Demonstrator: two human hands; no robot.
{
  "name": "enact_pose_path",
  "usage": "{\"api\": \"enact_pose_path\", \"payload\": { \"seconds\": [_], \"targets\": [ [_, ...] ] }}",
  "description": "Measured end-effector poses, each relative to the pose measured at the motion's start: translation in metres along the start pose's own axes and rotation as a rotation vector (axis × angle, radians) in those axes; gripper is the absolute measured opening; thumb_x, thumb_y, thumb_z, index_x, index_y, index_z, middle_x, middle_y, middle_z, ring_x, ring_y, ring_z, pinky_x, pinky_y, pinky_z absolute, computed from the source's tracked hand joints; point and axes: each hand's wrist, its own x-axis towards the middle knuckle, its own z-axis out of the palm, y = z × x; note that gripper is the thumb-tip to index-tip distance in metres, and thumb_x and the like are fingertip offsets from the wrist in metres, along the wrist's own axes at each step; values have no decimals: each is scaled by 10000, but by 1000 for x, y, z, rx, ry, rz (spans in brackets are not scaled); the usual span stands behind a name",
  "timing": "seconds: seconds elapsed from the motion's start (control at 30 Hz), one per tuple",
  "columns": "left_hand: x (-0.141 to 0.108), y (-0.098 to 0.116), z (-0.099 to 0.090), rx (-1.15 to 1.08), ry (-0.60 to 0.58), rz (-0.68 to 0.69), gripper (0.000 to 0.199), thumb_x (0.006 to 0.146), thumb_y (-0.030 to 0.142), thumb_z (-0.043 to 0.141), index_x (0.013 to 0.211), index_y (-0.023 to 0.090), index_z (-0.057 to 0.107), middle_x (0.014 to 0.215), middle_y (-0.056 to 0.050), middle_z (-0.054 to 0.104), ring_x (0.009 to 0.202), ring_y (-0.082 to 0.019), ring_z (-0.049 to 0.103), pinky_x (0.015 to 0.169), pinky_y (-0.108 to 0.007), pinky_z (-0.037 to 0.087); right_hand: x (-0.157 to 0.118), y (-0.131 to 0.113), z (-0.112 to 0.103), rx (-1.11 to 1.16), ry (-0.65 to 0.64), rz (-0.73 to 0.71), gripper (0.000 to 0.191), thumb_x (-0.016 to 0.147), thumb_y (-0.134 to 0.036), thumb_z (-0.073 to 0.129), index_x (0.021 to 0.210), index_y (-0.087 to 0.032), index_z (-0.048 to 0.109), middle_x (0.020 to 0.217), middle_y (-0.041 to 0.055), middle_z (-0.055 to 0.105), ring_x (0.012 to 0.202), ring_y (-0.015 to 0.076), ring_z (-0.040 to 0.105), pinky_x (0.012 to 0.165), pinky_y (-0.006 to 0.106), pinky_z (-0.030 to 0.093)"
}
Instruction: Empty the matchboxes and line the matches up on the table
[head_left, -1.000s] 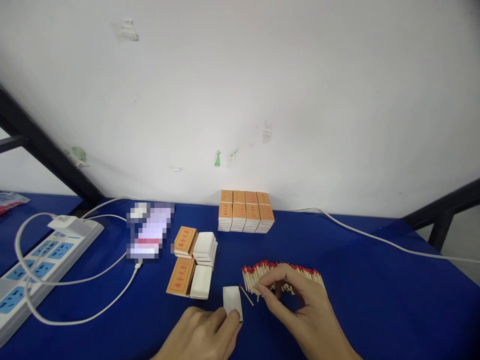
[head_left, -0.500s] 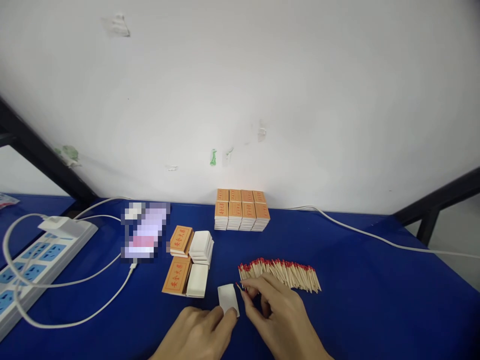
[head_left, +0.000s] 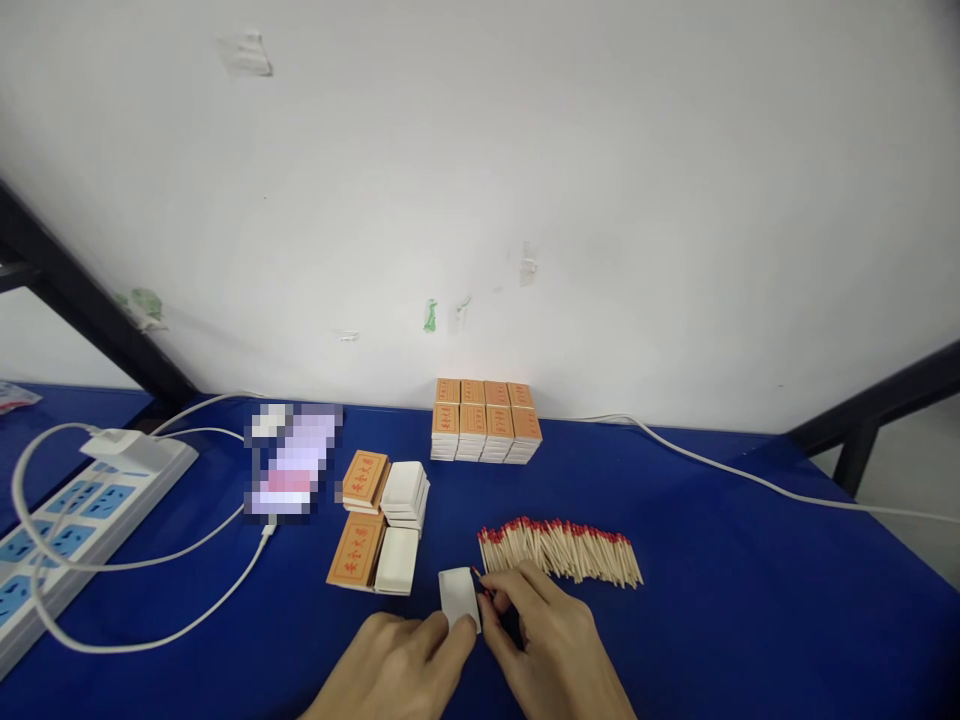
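Observation:
A small white tray (head_left: 458, 592) lies on the blue table, its lower end pinched by the thumb and fingers of my left hand (head_left: 401, 660). Just right of it, my right hand (head_left: 544, 630) pinches red-tipped matches (head_left: 478, 575) between thumb and forefinger, close to the tray's edge. Behind my right hand spreads a pile of loose matches (head_left: 570, 550), red heads facing away. Left of the tray are white trays (head_left: 396, 560) in stacks, beside orange matchbox covers (head_left: 356, 550).
Stacked orange matchboxes (head_left: 486, 425) stand against the wall. Farther left lie a blurred phone (head_left: 300, 465) with a cable and a white power strip (head_left: 97, 530). A white cable (head_left: 720, 468) runs along the back right. Black metal bars flank the table (head_left: 712, 620).
My right hand has shifted slightly left and down, away from the match pile and nearer the white tray. My left hand keeps its hold. The view has shifted slightly.

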Motion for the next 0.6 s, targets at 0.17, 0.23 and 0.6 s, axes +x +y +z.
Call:
{"api": "enact_pose_path", "payload": {
  "seconds": [0.17, 0.23, 0.6],
  "targets": [
    [-1, 1, 1, -21, 2, -18, 206, 1037, 40, 423, 1026, 244, 452, 698, 55, 608, 450, -169, 587, 444, -364, 309, -1, 1, -1, 4, 11, 8, 264, 1109, -189, 489, 946, -233, 691, 788, 9, 721, 552, 148, 711, 484, 250, 511],
    [-1, 0, 2, -26, 3, -22, 218, 1032, 29, 425, 1023, 245, 453, 695, 56, 609, 450, -168, 588, 445, -367, 301, 0, 1, -1, -3, 10, 11, 270, 1112, -192, 478, 954, -232, 695, 789, 10, 721, 551, 149, 711, 479, 253, 508],
    [0, -1, 0, -29, 0, -14, 234, 1023, 17, 388, 1046, 235, 469, 688, 57, 597, 433, -173, 579, 425, -369, 301, -4, 4, -2, -51, -57, -4, 285, 1014, -112, 458, 853, -235, 657, 735, -7, 681, 485, 140, 652, 453, 272, 464]
  ]
}}
